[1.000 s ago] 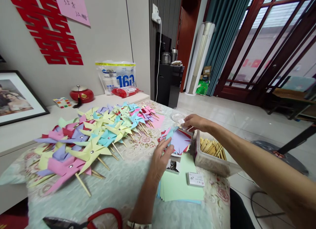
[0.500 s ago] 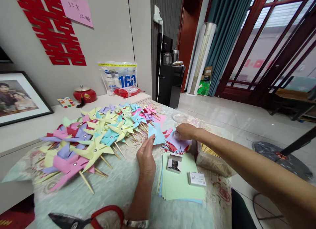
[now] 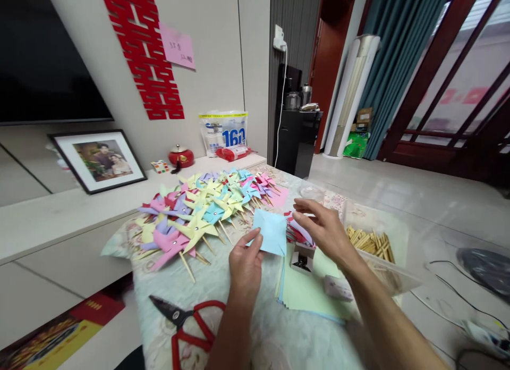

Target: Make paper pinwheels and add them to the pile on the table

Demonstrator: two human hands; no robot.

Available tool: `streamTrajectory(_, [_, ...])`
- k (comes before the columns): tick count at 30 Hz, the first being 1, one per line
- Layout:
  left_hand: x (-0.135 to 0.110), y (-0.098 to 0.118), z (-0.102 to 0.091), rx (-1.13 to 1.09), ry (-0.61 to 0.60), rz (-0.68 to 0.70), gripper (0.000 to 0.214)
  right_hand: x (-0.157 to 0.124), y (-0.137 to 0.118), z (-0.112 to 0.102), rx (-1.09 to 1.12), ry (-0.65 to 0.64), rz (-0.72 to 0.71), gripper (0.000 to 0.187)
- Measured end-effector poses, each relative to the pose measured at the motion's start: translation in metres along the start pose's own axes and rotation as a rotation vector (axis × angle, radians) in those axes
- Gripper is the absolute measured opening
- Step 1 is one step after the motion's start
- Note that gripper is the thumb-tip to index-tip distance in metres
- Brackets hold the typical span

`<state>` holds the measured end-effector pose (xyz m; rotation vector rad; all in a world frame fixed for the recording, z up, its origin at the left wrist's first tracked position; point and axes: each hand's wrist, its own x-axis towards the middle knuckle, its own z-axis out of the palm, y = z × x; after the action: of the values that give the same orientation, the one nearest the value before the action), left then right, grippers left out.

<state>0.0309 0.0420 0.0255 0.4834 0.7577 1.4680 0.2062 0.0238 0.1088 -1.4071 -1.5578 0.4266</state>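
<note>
A light blue paper square (image 3: 271,230) is pinched between the thumb and fingers of my left hand (image 3: 246,261). Just right of it, my right hand (image 3: 322,226) hovers with its fingers apart and nothing visible in them. Below that hand lie cut coloured papers (image 3: 297,230), partly hidden by it. A small open box of dark metal pieces (image 3: 302,260) rests on a stack of green and blue sheets (image 3: 305,293). A small closed white box (image 3: 338,288) lies on the same stack. To the left spreads a heap of finished paper pinwheels (image 3: 213,213) on sticks.
Red-handled scissors (image 3: 185,319) lie near my left forearm. A clear plastic bin (image 3: 398,277) with short wooden sticks (image 3: 370,241) stands at the right. Behind are a framed photo (image 3: 99,160), a red jar (image 3: 181,156) and a plastic bag (image 3: 223,131) on a cabinet.
My right hand has come back from the pile of cut papers, its fingers now spread near the blue square. The left hand still holds the square. My view has turned left.
</note>
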Motion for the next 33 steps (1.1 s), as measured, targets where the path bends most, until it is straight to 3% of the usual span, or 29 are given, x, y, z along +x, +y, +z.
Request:
streamTrajectory(3, [-0.020, 0.007, -0.017, 0.165, -0.042, 0.028, 0.039, -0.021, 0.009, 0.025, 0.247, 0.026, 0.159, 0.047])
streamTrajectory(6, [-0.033, 0.010, -0.029, 0.238, -0.056, 0.060, 0.049, -0.033, 0.017, 0.042, 0.410, -0.055, 0.275, 0.057])
streamTrajectory(11, [-0.046, 0.012, -0.035, 0.247, -0.054, 0.063, 0.083, -0.048, 0.026, 0.045, 0.566, -0.264, 0.365, 0.061])
streamTrajectory(13, [-0.051, 0.012, -0.038, 0.272, -0.053, 0.029, 0.079, -0.055, 0.027, 0.044, 0.619, -0.310, 0.373, 0.057])
streamTrajectory(16, [-0.061, 0.014, -0.046, 0.387, -0.070, 0.015, 0.055, -0.067, 0.025, 0.042, 0.617, -0.328, 0.342, 0.045])
streamTrajectory(19, [-0.073, 0.017, -0.057, 0.624, -0.088, 0.112, 0.024, -0.081, 0.021, 0.039, 0.505, -0.297, 0.214, 0.033])
streamTrajectory(22, [-0.087, 0.023, -0.065, 0.852, -0.190, 0.334, 0.005, -0.099, 0.011, 0.028, 0.235, -0.211, -0.042, 0.023])
streamTrajectory(25, [-0.102, 0.027, -0.073, 0.958, -0.327, 0.538, 0.019, -0.122, -0.002, 0.015, 0.043, -0.179, -0.342, 0.029])
streamTrajectory(28, [-0.119, 0.026, -0.085, 1.121, -0.420, 0.621, 0.029, -0.150, -0.007, 0.009, -0.016, -0.290, -0.568, 0.043])
streamTrajectory(31, [-0.131, 0.021, -0.100, 1.314, -0.508, 0.691, 0.034, -0.175, 0.000, 0.011, -0.098, -0.381, -0.669, 0.044])
streamTrajectory(33, [-0.137, 0.019, -0.108, 1.417, -0.552, 0.755, 0.035, -0.186, 0.008, 0.014, -0.143, -0.433, -0.644, 0.040])
